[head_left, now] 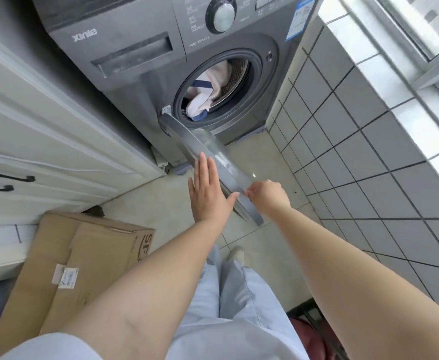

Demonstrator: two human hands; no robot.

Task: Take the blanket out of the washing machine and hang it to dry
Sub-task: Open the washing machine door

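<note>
The door (213,165) is standing only partway out, so it may be swinging back and blocking the opening, or the blanket (208,92) may be snagging on it while being pulled. The left hand (208,190) is lying flat and released against the door; the right hand (267,194) is pinching its edge. The blanket is sitting inside the washing machine (140,81), well beyond both hands.

Beige floor tiles (166,203); grey tiled wall (369,157) right; bright window (421,27) above; white cabinet (44,141) left; cardboard box (88,255) on floor.
</note>
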